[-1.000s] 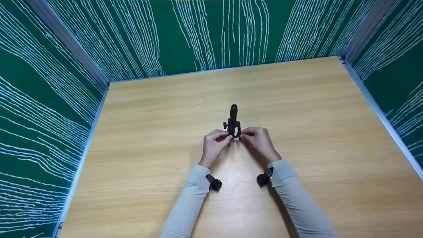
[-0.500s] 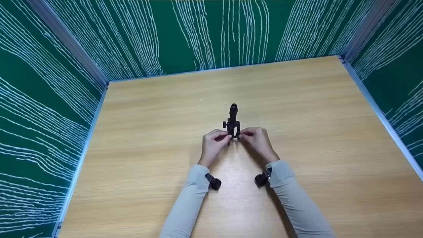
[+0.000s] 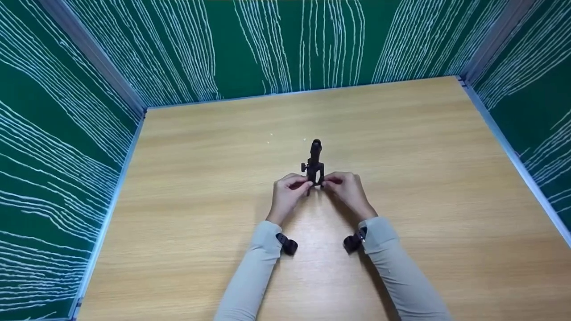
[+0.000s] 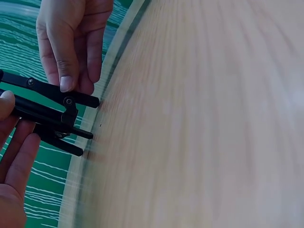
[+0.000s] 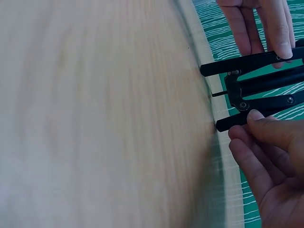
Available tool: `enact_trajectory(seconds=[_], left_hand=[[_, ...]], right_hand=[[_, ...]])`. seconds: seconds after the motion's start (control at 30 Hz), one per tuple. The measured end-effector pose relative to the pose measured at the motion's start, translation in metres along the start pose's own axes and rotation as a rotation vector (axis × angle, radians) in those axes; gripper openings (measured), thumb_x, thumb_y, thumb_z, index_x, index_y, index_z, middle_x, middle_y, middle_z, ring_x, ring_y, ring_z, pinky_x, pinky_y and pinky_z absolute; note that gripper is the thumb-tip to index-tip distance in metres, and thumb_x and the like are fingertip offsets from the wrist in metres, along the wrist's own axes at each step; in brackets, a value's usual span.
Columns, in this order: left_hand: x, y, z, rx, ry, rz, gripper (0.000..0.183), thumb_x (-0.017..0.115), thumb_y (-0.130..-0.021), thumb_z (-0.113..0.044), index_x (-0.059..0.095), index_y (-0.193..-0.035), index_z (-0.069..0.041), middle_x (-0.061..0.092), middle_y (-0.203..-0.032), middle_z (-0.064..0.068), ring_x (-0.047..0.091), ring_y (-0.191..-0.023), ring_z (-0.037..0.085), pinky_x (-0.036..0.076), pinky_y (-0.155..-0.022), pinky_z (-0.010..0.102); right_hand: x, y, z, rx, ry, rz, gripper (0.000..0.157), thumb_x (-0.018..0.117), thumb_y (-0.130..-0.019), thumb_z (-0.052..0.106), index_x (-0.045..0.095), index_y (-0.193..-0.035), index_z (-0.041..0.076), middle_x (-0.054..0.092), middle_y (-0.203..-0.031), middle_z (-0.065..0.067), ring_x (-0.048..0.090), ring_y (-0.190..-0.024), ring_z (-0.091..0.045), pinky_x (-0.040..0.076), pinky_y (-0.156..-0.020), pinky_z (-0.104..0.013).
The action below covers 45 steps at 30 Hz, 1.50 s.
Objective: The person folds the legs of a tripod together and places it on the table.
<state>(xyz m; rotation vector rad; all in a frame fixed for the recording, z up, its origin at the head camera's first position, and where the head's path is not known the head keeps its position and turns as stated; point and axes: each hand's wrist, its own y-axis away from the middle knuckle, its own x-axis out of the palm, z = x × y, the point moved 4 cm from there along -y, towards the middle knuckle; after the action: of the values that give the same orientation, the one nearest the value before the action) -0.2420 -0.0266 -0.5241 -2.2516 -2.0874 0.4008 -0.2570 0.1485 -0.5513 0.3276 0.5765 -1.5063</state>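
A small black tripod (image 3: pixel 315 154) stands upright on the table in the head view, its legs spread a little and a knob sticking out on its left side. With thumb and fingertips, my left hand (image 3: pixel 284 196) pinches a leg on the left. My right hand (image 3: pixel 351 191) does the same low on the right leg. The right wrist view shows the right thumb and fingers (image 5: pixel 266 159) on one leg near its foot, with the left hand (image 5: pixel 270 23) higher on another leg. In the left wrist view, the tripod's upper part runs past the frame edge.
The wooden table (image 3: pixel 200 178) is bordered by green walls (image 3: pixel 290 49) with white wavy lines. Small pale specks (image 3: pixel 304 139) lie behind the tripod. Each wrist carries a black camera (image 3: pixel 289 247) over a light grey sleeve (image 3: pixel 250 267).
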Motion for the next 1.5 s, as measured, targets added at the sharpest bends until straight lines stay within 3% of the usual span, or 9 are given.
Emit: enact_trajectory(seconds=[0.27, 0.5, 0.63, 0.8, 1.1, 1.23, 1.37, 1.5], left_hand=[[-0.003, 0.000, -0.007, 0.081, -0.006, 0.026, 0.014, 0.073, -0.080, 0.003, 0.071, -0.091, 0.011, 0.069, -0.089, 0.024, 0.063, -0.073, 0.008, 0.058, -0.067, 0.024], [-0.003, -0.001, -0.006, 0.035, 0.026, 0.060, 0.016, 0.073, -0.081, 0.003, 0.070, -0.093, 0.012, 0.068, -0.093, 0.025, 0.065, -0.070, 0.012, 0.060, -0.066, 0.038], [-0.006, -0.001, -0.006, 0.031, 0.015, 0.075, 0.017, 0.073, -0.081, 0.001, 0.070, -0.095, 0.011, 0.069, -0.097, 0.024, 0.068, -0.080, 0.016, 0.060, -0.072, 0.031], [-0.014, -0.003, -0.011, 0.075, -0.027, 0.056, 0.017, 0.074, -0.080, -0.001, 0.071, -0.094, 0.009, 0.071, -0.096, 0.021, 0.069, -0.090, 0.025, 0.057, -0.082, 0.024], [-0.027, -0.008, -0.024, 0.109, -0.066, 0.026, 0.016, 0.074, -0.082, -0.004, 0.071, -0.093, 0.007, 0.070, -0.094, 0.018, 0.067, -0.088, 0.018, 0.055, -0.085, 0.025], [-0.031, -0.013, -0.030, 0.127, -0.081, 0.000, 0.016, 0.074, -0.082, -0.004, 0.070, -0.092, 0.007, 0.070, -0.094, 0.019, 0.066, -0.090, 0.022, 0.055, -0.088, 0.029], [-0.033, -0.024, -0.026, 0.135, -0.073, -0.020, 0.020, 0.075, -0.081, -0.005, 0.071, -0.098, 0.004, 0.070, -0.098, 0.018, 0.066, -0.094, 0.028, 0.053, -0.092, 0.035], [-0.032, -0.036, -0.030, 0.161, -0.069, 0.000, 0.027, 0.075, -0.082, -0.009, 0.070, -0.107, 0.000, 0.070, -0.103, 0.014, 0.066, -0.097, 0.025, 0.052, -0.094, 0.030]], right_hand=[[0.003, 0.002, -0.002, 0.060, -0.069, 0.025, 0.016, 0.072, -0.083, 0.003, 0.072, -0.098, -0.001, 0.073, -0.097, -0.018, 0.070, -0.092, -0.032, 0.055, -0.088, -0.042], [0.004, 0.006, -0.006, 0.076, -0.121, 0.014, 0.019, 0.074, -0.082, 0.007, 0.073, -0.100, 0.001, 0.073, -0.100, -0.017, 0.068, -0.096, -0.031, 0.052, -0.091, -0.042], [0.004, 0.007, -0.008, 0.086, -0.163, 0.023, 0.023, 0.074, -0.083, 0.009, 0.072, -0.104, 0.001, 0.072, -0.103, -0.017, 0.067, -0.099, -0.031, 0.051, -0.094, -0.042], [0.007, 0.009, -0.007, 0.120, -0.203, 0.046, 0.031, 0.075, -0.082, 0.013, 0.069, -0.111, 0.002, 0.071, -0.108, -0.016, 0.067, -0.100, -0.029, 0.051, -0.095, -0.039], [0.016, 0.015, -0.003, 0.149, -0.341, 0.030, 0.045, 0.076, -0.081, 0.008, 0.061, -0.121, -0.005, 0.067, -0.114, -0.023, 0.065, -0.106, -0.034, 0.052, -0.095, -0.035], [0.019, 0.018, -0.002, 0.150, -0.378, 0.006, 0.050, 0.077, -0.080, 0.006, 0.058, -0.124, -0.007, 0.064, -0.119, -0.025, 0.062, -0.112, -0.036, 0.050, -0.098, -0.037], [0.023, 0.021, -0.002, 0.167, -0.379, -0.018, 0.054, 0.078, -0.077, 0.005, 0.057, -0.125, -0.006, 0.063, -0.121, -0.026, 0.061, -0.114, -0.036, 0.049, -0.100, -0.038], [0.024, 0.022, 0.000, 0.172, -0.351, -0.041, 0.054, 0.079, -0.077, 0.005, 0.058, -0.125, -0.006, 0.064, -0.118, -0.026, 0.062, -0.111, -0.036, 0.049, -0.099, -0.040]])
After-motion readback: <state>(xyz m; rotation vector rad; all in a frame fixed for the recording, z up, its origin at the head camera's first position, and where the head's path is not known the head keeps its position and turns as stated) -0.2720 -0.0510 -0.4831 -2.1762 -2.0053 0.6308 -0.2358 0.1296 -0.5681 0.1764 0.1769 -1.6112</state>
